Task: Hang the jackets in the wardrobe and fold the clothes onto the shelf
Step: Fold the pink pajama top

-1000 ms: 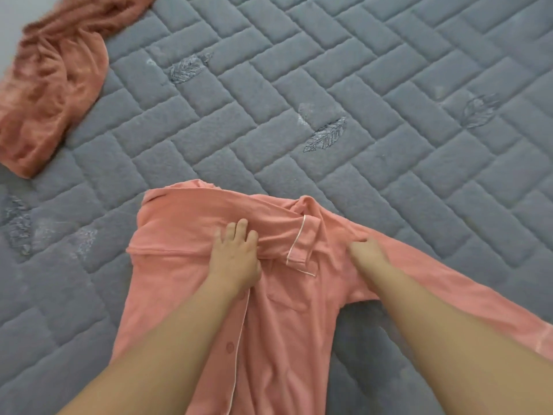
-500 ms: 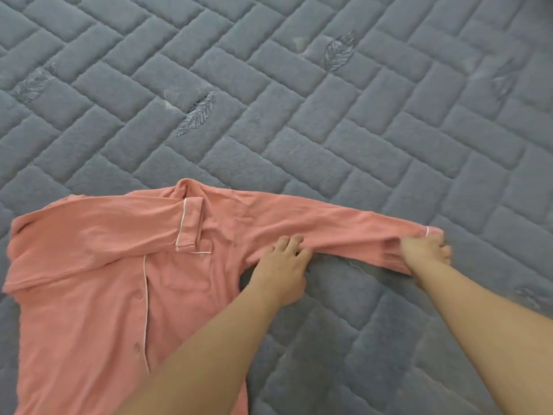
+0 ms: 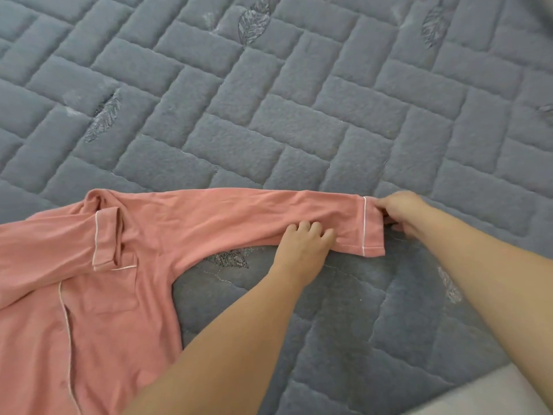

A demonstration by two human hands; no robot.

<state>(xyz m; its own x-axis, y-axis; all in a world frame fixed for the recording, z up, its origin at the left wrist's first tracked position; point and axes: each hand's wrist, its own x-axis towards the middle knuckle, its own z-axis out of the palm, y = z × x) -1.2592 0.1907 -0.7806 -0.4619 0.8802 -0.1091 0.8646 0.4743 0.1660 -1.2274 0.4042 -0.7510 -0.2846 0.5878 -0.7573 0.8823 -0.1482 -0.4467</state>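
A salmon-pink pyjama shirt (image 3: pixel 98 298) with white piping lies flat on the grey quilted bed cover (image 3: pixel 269 121), its body at the lower left. One long sleeve (image 3: pixel 245 214) is stretched straight out to the right. My right hand (image 3: pixel 402 212) pinches the cuff end of that sleeve. Palm down, my left hand (image 3: pixel 302 247) rests on the sleeve's lower edge just left of the cuff, its fingers laid on the cloth. The other sleeve lies folded across the shirt's chest at the left.
The bed cover spreads out on all sides of the shirt, with stitched leaf patterns. At the lower right corner a pale strip (image 3: pixel 490 396) marks the edge of the bed.
The sleeve has been pulled out straight to the right. My left hand has slid along it from the armpit toward the cuff. The view has shifted right, and the orange cloth is out of sight.
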